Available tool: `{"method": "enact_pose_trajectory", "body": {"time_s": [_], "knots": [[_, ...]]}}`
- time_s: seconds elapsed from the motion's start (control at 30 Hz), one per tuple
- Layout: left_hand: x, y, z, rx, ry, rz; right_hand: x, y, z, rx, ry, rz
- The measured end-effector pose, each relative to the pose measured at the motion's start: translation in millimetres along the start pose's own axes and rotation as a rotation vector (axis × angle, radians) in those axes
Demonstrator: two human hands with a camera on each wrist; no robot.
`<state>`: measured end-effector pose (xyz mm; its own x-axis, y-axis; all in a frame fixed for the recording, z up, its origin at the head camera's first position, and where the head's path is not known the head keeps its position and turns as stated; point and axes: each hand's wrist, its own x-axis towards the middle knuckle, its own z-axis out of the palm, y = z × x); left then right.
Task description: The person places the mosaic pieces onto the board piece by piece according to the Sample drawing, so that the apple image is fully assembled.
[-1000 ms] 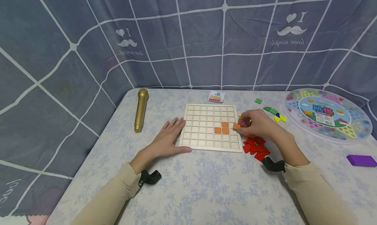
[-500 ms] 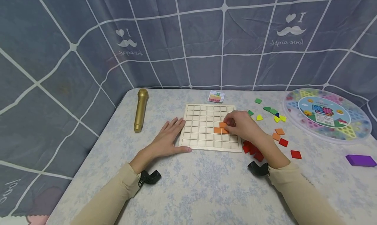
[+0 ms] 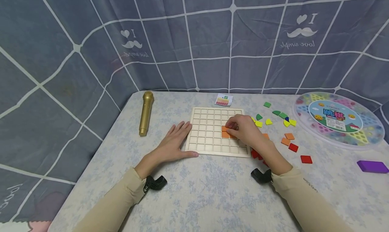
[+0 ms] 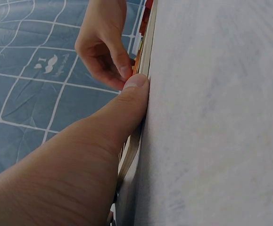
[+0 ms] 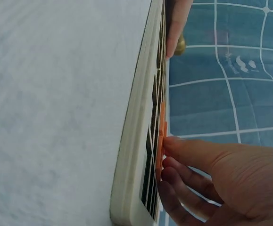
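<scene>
A square wooden grid board (image 3: 200,138) lies on the table with several orange tiles in its right half. My right hand (image 3: 245,130) is over them, thumb and fingers pinching an orange tile (image 3: 224,128) at a cell above another orange tile (image 3: 225,134). In the right wrist view that right hand (image 5: 207,174) touches the raised tile; its fingers hide part of the others. My left hand (image 3: 172,143) lies flat, spread fingers at the board's left edge and thumb at the front edge. The left wrist view shows the left thumb (image 4: 134,87) against the board's side.
Red tiles (image 3: 254,153), partly hidden by the right wrist, lie beside the board. Loose orange tiles (image 3: 289,136), yellow pieces (image 3: 268,122) and green pieces (image 3: 276,112) are scattered rightward. Around them are a small picture card (image 3: 224,99), gold microphone (image 3: 146,113), round game box (image 3: 304,124) and purple block (image 3: 372,166).
My right hand has carried an orange tile from the board's right edge leftward to a cell among the other orange tiles. The left hand stays in place.
</scene>
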<state>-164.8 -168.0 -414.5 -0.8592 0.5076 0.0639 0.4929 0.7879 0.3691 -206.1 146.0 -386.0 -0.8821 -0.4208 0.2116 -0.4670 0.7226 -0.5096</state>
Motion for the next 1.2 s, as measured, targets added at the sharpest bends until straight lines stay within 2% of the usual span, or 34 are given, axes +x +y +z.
{"method": "enact_pose_trajectory", "body": {"time_s": [0.4, 0.57, 0.8, 0.97, 1.2], "knots": [[-0.4, -2.0, -0.7, 0.005, 0.006, 0.001, 0.0, -2.0, 1.1, 0.001, 0.021, 0.018], [-0.6, -2.2, 0.3, 0.004, 0.002, -0.002, -3.1, 2.3, -6.4, 0.02, 0.003, 0.038], [1.0, -1.2, 2.3, 0.011, 0.0, -0.001, -12.5, 25.0, -34.5, 0.026, 0.006, 0.093], [1.3, -0.5, 2.6, 0.009, 0.001, 0.003, -20.4, 44.8, -56.2, 0.036, 0.014, 0.185], [0.9, 0.0, 2.8, 0.009, 0.007, 0.006, -28.6, 68.3, -69.2, 0.013, 0.03, 0.235]]}}
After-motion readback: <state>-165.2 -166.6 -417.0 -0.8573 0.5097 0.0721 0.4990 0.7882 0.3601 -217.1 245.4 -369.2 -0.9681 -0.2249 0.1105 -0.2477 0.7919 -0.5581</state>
